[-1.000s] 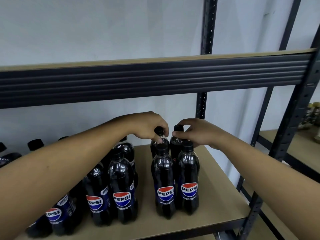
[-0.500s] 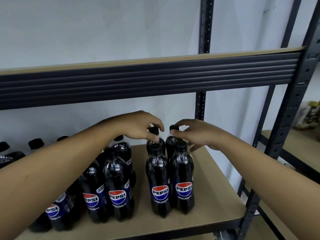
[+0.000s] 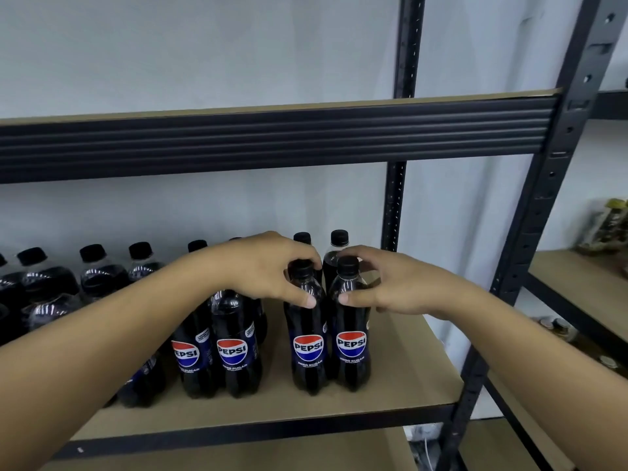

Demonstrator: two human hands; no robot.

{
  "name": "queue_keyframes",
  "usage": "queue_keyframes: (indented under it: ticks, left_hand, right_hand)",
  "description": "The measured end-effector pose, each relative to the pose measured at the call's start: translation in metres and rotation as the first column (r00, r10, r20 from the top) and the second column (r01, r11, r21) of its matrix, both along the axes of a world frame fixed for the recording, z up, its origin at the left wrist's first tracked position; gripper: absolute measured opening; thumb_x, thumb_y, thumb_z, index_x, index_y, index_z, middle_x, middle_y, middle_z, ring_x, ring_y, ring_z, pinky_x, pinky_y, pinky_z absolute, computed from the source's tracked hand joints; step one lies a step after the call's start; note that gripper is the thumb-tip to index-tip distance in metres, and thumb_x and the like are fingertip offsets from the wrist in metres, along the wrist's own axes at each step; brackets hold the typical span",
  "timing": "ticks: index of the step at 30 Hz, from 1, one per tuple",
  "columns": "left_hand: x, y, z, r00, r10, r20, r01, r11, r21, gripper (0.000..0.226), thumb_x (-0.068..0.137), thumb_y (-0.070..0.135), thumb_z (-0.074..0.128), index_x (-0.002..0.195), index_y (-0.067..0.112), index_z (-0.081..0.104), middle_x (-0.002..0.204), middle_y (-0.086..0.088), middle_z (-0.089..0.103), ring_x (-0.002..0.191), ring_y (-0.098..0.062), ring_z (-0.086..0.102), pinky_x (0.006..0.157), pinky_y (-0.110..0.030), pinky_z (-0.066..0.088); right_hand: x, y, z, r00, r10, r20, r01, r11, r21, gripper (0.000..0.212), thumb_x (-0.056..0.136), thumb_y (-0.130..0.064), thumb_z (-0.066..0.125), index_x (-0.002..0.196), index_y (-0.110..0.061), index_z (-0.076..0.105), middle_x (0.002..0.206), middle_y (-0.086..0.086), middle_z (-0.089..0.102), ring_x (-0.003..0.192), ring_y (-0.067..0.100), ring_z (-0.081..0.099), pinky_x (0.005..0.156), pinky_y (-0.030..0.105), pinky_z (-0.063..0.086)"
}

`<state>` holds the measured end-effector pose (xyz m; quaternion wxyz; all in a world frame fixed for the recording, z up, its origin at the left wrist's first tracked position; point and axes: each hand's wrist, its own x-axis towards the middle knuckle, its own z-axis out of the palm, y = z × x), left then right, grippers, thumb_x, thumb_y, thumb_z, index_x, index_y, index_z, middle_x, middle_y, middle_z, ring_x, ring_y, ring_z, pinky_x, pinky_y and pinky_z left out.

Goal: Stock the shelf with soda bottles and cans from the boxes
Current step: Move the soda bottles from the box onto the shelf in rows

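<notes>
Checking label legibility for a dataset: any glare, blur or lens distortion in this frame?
Head view: labels on the two front Pepsi bottles read sharp, small glints on their shoulders; the wide-angle lens slants the shelf beam and right upright; far-right jars blurred.

White wall (image 3: 204, 45), side rack (image 3: 577, 287) (blurred goods (image 3: 608, 226)); lidded jars (image 3: 557, 326) below

A plain pale wall (image 3: 204, 45) runs behind a dark metal shelf (image 3: 339, 426), evenly lit and without hard shadows. The perforated posts (image 3: 406, 45) rise at the back and at the front right. A ribbed dark beam (image 3: 272, 141) fronts the upper board (image 3: 306, 104), tan like the lower board (image 3: 414, 375). Just to the right stands a second rack (image 3: 577, 287) of the same make, its tan boards carrying blurred small items (image 3: 608, 226).
</notes>
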<state>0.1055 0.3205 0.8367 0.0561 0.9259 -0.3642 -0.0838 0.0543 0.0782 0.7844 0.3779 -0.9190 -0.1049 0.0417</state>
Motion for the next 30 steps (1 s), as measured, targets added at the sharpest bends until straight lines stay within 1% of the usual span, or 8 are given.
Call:
queue_keyframes:
  ticks: [2, 5, 10, 15, 20, 23, 27, 30]
  left_hand:
    - [-0.003, -0.004, -0.005, 0.999, 0.030, 0.018, -0.029, 0.999, -0.032, 0.058, 0.080, 0.056, 0.080, 0.130, 0.041, 0.056, 0.086, 0.020, 0.060, 0.080, 0.002, 0.058, 0.070, -0.023, 0.045]
    - [-0.005, -0.006, -0.010, 0.997, 0.066, 0.035, -0.062, 0.993, -0.100, 0.051, 0.081, 0.048, 0.082, 0.125, 0.038, 0.059, 0.084, 0.019, 0.059, 0.077, 0.001, 0.056, 0.064, -0.020, 0.039]
    - [-0.005, -0.004, -0.017, 0.996, 0.086, 0.021, -0.082, 0.986, -0.143, 0.051, 0.083, 0.040, 0.083, 0.127, 0.039, 0.057, 0.114, 0.011, 0.066, 0.091, -0.005, 0.063, 0.081, -0.027, 0.052]
    - [-0.008, -0.002, -0.028, 0.991, 0.135, -0.021, -0.136, 0.962, -0.238, 0.062, 0.086, 0.035, 0.080, 0.140, 0.040, 0.049, 0.124, 0.011, 0.065, 0.104, -0.009, 0.065, 0.097, -0.038, 0.054]
    - [-0.028, 0.001, -0.067, 0.959, 0.242, -0.147, -0.282, 0.790, -0.544, 0.082, 0.084, 0.041, 0.081, 0.151, 0.040, 0.033, 0.127, 0.027, 0.055, 0.121, 0.000, 0.056, 0.098, -0.020, 0.042]
    - [-0.046, -0.006, -0.103, 0.930, 0.272, -0.246, -0.366, 0.639, -0.677, 0.070, 0.087, 0.034, 0.080, 0.135, 0.049, 0.032, 0.112, 0.042, 0.052, 0.106, 0.023, 0.051, 0.089, -0.005, 0.037]
    - [-0.059, -0.015, -0.160, 0.890, 0.299, -0.345, -0.456, 0.539, -0.708, 0.094, 0.089, 0.024, 0.077, 0.156, 0.041, 0.014, 0.134, 0.026, 0.057, 0.120, 0.007, 0.055, 0.107, -0.025, 0.042]
    - [-0.064, -0.018, -0.189, 0.850, 0.327, -0.413, -0.527, 0.529, -0.665, 0.091, 0.091, 0.021, 0.074, 0.156, 0.040, 0.014, 0.139, 0.022, 0.054, 0.128, -0.001, 0.050, 0.110, -0.029, 0.037]
  right_hand:
    - [0.001, 0.002, -0.008, 1.000, -0.013, 0.011, 0.013, 0.999, 0.051, 0.067, 0.070, -0.056, 0.080, 0.129, -0.058, 0.049, 0.120, -0.020, 0.065, 0.106, 0.008, 0.066, 0.092, 0.039, 0.058]
    - [0.001, 0.003, -0.014, 0.998, -0.038, 0.056, 0.033, 0.997, 0.074, 0.060, 0.075, -0.053, 0.079, 0.128, -0.054, 0.052, 0.114, -0.020, 0.065, 0.104, 0.009, 0.068, 0.095, 0.042, 0.056]
    - [0.001, 0.004, -0.018, 0.994, -0.060, 0.087, 0.053, 0.996, 0.077, 0.056, 0.080, -0.051, 0.078, 0.129, -0.052, 0.051, 0.113, -0.021, 0.063, 0.105, 0.010, 0.067, 0.095, 0.043, 0.056]
    - [-0.001, 0.005, -0.030, 0.980, -0.084, 0.180, 0.080, 0.996, 0.029, 0.061, 0.070, -0.074, 0.064, 0.126, -0.057, 0.048, 0.116, -0.025, 0.066, 0.119, 0.007, 0.060, 0.106, 0.042, 0.047]
    - [-0.010, 0.005, -0.064, 0.982, -0.068, 0.179, 0.050, 0.993, 0.103, 0.055, 0.080, -0.072, 0.060, 0.129, -0.048, 0.052, 0.121, -0.027, 0.064, 0.118, 0.006, 0.061, 0.103, 0.040, 0.051]
    - [-0.027, 0.003, -0.098, 0.994, -0.096, 0.044, 0.084, 0.971, 0.222, 0.058, 0.087, -0.055, 0.068, 0.140, -0.050, 0.044, 0.128, -0.032, 0.058, 0.126, -0.001, 0.054, 0.109, 0.032, 0.044]
    - [-0.044, 0.012, -0.144, 0.989, -0.145, -0.028, 0.148, 0.966, 0.211, 0.059, 0.094, -0.029, 0.071, 0.145, -0.040, 0.044, 0.133, -0.026, 0.057, 0.128, 0.000, 0.052, 0.106, 0.022, 0.041]
    - [-0.049, 0.020, -0.162, 0.978, -0.209, 0.008, 0.202, 0.954, 0.222, 0.060, 0.096, -0.025, 0.068, 0.148, -0.034, 0.041, 0.134, -0.025, 0.056, 0.125, -0.003, 0.050, 0.102, 0.018, 0.038]
